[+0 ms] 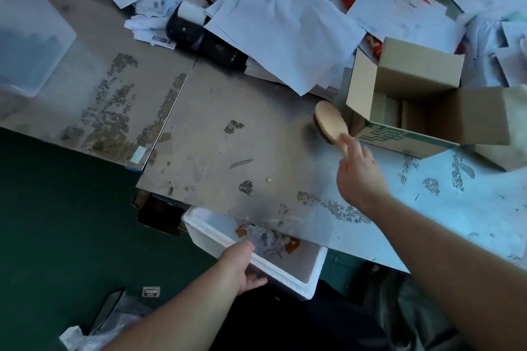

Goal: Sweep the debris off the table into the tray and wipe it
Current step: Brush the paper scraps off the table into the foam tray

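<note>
My left hand (241,265) grips the near rim of a white foam tray (299,279), held just under the table's front edge. Inside the tray lies debris (271,239): shredded white scraps and orange pieces. My right hand (358,177) holds the handle of a wooden brush (330,121), whose dark bristles rest on the worn table (228,94) beside the cardboard box. One small pale crumb (268,179) lies on the table between brush and tray. A few pale bits (275,221) sit at the table edge above the tray.
An open cardboard box (413,111) stands right of the brush. Loose papers (285,25) and a black label printer (185,27) crowd the far side. A translucent plastic bin (28,37) sits far left. The green floor (57,222) lies below left, with a plastic bag (114,322).
</note>
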### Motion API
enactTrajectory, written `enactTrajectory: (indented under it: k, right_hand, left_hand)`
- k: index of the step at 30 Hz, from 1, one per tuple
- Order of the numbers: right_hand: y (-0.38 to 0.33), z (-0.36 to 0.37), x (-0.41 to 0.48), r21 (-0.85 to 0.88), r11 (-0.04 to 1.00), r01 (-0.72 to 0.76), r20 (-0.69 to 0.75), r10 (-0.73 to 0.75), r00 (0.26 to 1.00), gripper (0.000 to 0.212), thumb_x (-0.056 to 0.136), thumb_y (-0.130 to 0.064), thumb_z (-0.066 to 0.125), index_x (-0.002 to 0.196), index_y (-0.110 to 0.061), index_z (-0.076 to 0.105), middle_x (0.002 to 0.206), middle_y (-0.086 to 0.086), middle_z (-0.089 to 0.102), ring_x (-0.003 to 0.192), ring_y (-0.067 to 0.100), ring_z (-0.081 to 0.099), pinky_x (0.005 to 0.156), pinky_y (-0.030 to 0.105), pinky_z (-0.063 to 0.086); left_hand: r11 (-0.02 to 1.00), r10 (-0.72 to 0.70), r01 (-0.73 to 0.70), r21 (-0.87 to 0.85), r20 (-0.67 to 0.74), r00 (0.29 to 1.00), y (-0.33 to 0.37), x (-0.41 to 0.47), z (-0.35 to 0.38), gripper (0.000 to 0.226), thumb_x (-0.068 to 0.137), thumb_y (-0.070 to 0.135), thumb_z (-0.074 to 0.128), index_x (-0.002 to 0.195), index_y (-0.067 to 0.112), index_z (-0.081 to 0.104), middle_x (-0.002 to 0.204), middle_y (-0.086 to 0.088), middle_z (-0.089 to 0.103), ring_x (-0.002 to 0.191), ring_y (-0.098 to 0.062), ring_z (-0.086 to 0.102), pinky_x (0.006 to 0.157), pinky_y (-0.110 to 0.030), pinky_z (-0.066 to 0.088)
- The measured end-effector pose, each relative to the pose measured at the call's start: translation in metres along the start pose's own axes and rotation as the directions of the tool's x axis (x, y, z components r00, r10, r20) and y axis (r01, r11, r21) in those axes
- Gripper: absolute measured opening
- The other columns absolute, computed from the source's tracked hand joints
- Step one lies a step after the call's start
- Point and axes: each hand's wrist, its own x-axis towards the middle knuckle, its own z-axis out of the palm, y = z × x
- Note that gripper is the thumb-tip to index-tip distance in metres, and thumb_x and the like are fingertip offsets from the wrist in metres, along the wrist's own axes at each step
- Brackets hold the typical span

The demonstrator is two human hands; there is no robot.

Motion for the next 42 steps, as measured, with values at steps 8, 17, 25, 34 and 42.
enactTrajectory:
  k: [8,17,25,34,42]
  right_hand:
    - [-0.012,-0.011,0.058,-0.032,0.973,-0.227,0.046,0.228,0.973,0.065,0.089,0.002,0.041,0.149,-0.013,0.023,0.137,0.027,0.041,0.126,0.048,0.045,0.104,0.053,0.041]
    - [0.024,0.0,-0.002,0.029,0.984,-0.177,0.144,0.171,0.975,0.059,0.092,-0.008,0.042,0.143,-0.038,0.041,0.103,0.011,0.062,0.069,0.023,0.059,0.053,0.029,0.043]
    - [0.035,0.029,-0.105,0.024,1.0,-0.008,0.436,-0.003,0.9,0.056,0.093,-0.016,0.046,0.132,-0.057,0.042,0.113,-0.015,0.067,0.082,0.008,0.063,0.066,0.029,0.053]
    - [0.039,0.028,-0.141,0.061,0.998,0.014,0.454,-0.04,0.89,0.055,0.092,-0.02,0.048,0.137,-0.052,0.049,0.112,-0.013,0.072,0.092,0.016,0.066,0.076,0.031,0.05]
    - [0.085,0.015,-0.155,0.547,0.737,-0.398,0.334,0.244,0.911,0.025,0.089,-0.001,0.058,0.103,-0.021,0.058,0.088,-0.003,0.076,0.07,0.03,0.071,0.062,0.038,0.057]
  left_hand:
    - [1.0,-0.011,0.011,0.001,0.005,1.0,0.0,0.0,-0.004,0.027,0.095,0.019,0.06,0.116,0.003,0.053,0.11,-0.021,0.062,0.101,-0.041,0.069,0.056,-0.053,0.062]
    - [1.0,-0.007,0.006,0.009,0.025,1.0,0.003,-0.001,-0.002,0.027,0.097,0.018,0.058,0.118,0.002,0.052,0.108,-0.023,0.06,0.108,-0.042,0.065,0.064,-0.057,0.059]
    - [1.0,0.008,-0.009,0.028,0.045,0.999,0.009,-0.004,0.003,0.027,0.099,0.019,0.056,0.121,0.004,0.053,0.101,-0.02,0.059,0.103,-0.041,0.064,0.072,-0.058,0.056]
    - [0.994,0.057,-0.06,0.097,0.031,0.998,-0.002,-0.01,0.017,0.02,0.102,0.027,0.055,0.114,0.011,0.054,0.096,-0.017,0.057,0.08,-0.034,0.059,0.083,-0.057,0.052]
    - [0.993,0.043,-0.042,0.111,-0.007,0.999,-0.023,-0.008,0.039,0.025,0.102,0.023,0.056,0.121,0.009,0.049,0.095,-0.016,0.051,0.096,-0.04,0.057,0.087,-0.06,0.05]
